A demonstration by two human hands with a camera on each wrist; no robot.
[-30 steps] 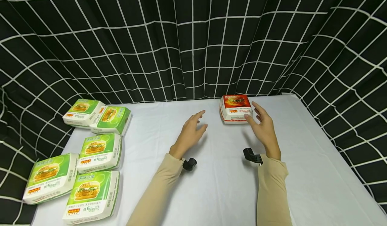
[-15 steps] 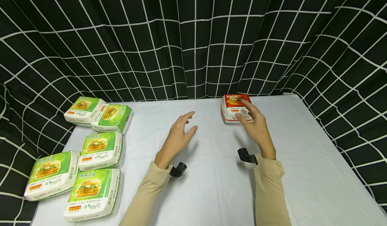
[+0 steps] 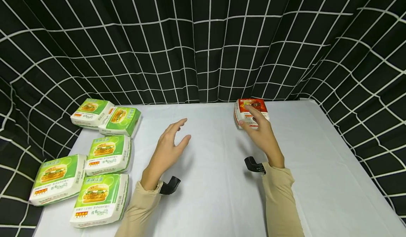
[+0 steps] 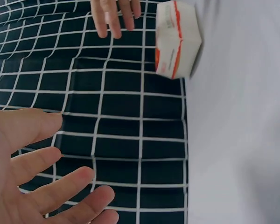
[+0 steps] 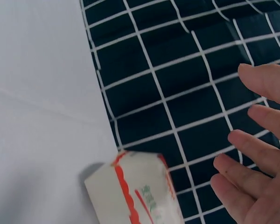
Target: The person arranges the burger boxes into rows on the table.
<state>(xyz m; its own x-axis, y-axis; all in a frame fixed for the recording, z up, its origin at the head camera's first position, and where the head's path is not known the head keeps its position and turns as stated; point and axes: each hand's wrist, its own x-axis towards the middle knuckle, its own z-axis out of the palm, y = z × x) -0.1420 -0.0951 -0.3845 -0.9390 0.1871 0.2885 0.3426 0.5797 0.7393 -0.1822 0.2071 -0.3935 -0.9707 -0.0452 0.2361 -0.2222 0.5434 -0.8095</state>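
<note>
At the back right of the table stands a red and white burger box. My right hand hovers in front of it, fingers spread, partly covering the box in the head view. In the right wrist view a gap shows between the fingers and the burger box. Over the middle-left of the table my left hand hangs with fingers loosely extended and nothing in it. The left wrist view shows my left hand low, with the burger box and my right hand farther off.
Several green and white burger boxes lie along the left side, including a front one, a middle one and two touching at the back. A black curtain with white grid lines encloses the white table.
My left hand has moved left and slightly nearer, toward the green boxes. My right hand has shifted left, now in front of the red box. The view has turned slightly; the boxes stay put.
</note>
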